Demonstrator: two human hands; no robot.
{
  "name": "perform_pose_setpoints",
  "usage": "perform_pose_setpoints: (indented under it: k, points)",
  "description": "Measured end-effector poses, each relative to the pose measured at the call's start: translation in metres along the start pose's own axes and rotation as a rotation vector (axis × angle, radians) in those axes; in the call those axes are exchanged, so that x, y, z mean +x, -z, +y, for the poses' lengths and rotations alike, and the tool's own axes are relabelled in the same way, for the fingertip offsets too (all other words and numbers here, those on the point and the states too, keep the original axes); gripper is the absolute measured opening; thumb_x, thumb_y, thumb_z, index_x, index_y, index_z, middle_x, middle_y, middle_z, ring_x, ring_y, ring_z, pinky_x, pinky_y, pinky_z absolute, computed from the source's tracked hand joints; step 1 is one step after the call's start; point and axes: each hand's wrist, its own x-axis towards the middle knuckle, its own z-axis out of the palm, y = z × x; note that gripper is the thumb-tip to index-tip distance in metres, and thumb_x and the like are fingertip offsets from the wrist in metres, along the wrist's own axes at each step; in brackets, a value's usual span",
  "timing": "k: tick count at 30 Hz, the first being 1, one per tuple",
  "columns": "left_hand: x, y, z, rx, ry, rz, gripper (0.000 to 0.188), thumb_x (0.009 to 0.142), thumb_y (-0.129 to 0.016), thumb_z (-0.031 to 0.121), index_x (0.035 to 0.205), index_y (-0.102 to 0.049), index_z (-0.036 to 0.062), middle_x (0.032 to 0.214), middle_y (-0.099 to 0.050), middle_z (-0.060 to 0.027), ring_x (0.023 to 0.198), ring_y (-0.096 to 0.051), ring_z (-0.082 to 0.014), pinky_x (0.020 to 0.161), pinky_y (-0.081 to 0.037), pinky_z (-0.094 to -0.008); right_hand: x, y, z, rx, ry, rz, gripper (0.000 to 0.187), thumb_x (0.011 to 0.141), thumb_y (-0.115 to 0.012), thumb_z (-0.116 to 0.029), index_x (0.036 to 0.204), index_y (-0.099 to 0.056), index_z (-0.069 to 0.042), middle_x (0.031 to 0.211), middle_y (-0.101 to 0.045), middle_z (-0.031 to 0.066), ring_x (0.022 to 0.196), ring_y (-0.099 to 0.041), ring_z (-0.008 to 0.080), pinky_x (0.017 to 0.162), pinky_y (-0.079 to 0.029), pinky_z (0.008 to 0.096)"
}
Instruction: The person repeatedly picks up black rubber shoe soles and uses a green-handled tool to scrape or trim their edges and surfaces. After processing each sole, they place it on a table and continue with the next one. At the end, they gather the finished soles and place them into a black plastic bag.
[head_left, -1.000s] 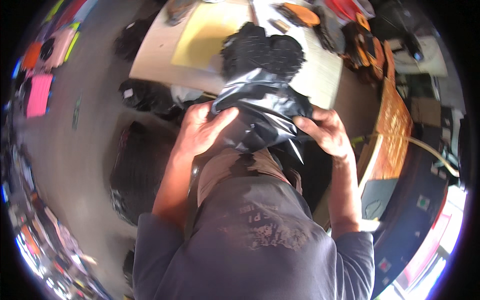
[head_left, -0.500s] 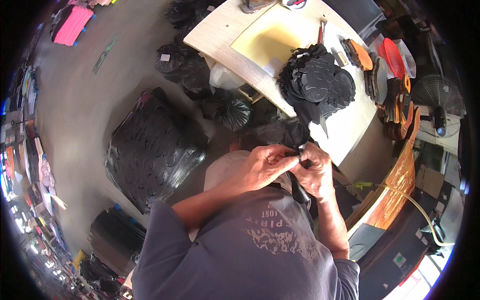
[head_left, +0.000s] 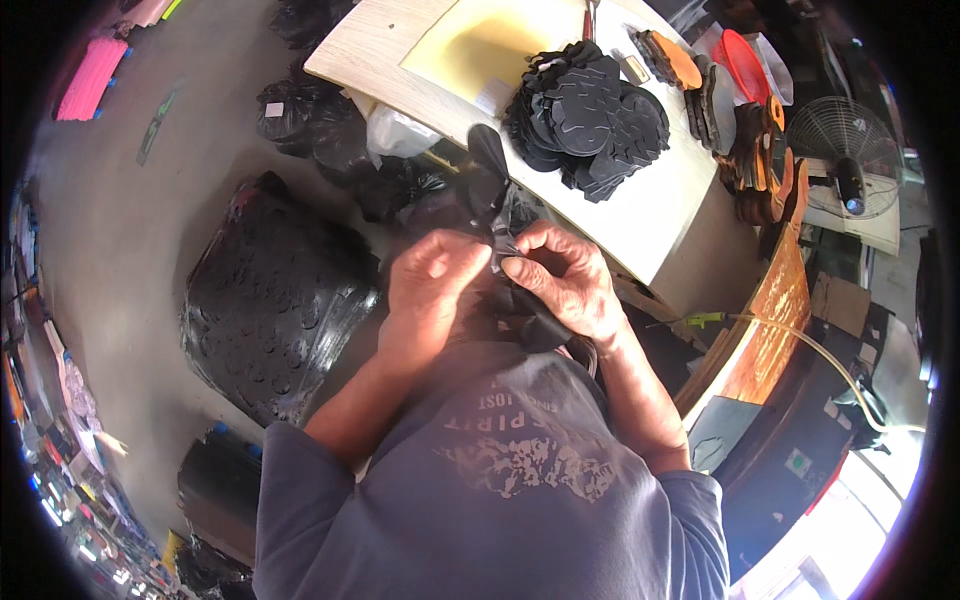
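Note:
Close in front of my body, both hands meet at the gathered neck of a black plastic bag (head_left: 487, 180). Fingers of my left hand (head_left: 432, 285) are closed at its left side, slightly smeared by motion. My right hand (head_left: 572, 285) pinches the same plastic between thumb and forefinger on the right. A loose dark end sticks up above the fingers, and another dark strip hangs below the right hand. My hands and shirt hide much of the bag.
A pale table (head_left: 620, 225) stands ahead, bearing a heap of black cut-out pieces (head_left: 585, 125) and a yellow sheet (head_left: 460, 50). A large wrapped black bundle (head_left: 275, 300) lies on the floor at left. To the right are a fan (head_left: 845, 165) and a yellow hose (head_left: 820, 390).
Both hands have moved left and farther from my body, still at the bag's neck. They have drawn slightly apart, and a dark end now points upward. The whole view has shifted.

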Motion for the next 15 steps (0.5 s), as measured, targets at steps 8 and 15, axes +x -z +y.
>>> perform_pose_setpoints:
  k: [8, 15]
  points:
    - [0.004, -0.006, 0.014, -0.007, -0.125, -0.026, 0.025, 0.094, -0.07, -0.003, 0.079, -0.055, 0.0101, 0.091, -0.061, 0.0033, 0.087, -0.054, -0.0031, 0.076, -0.044, -0.0236, -0.011, -0.001, -0.006, 0.088, 0.075, 0.036, 0.01, 0.092, -0.078, -0.008, 0.094, -0.074, 0.001, 0.088, -0.071, 0.0034, 0.082, -0.065, 0.0092, 0.074, -0.053, 0.0238]
    - [0.016, 0.045, 0.022, -0.479, -0.061, 0.086, 0.009, 0.103, -0.06, 0.009, 0.099, -0.065, 0.0153, 0.093, -0.069, 0.0003, 0.086, -0.067, -0.0158, 0.08, -0.056, -0.0355, -0.009, 0.033, 0.022, 0.858, 0.171, 0.352, 0.021, 0.104, -0.056, -0.014, 0.122, -0.062, -0.005, 0.109, -0.071, 0.0106, 0.094, -0.07, 0.0228, 0.086, -0.059, 0.0407]
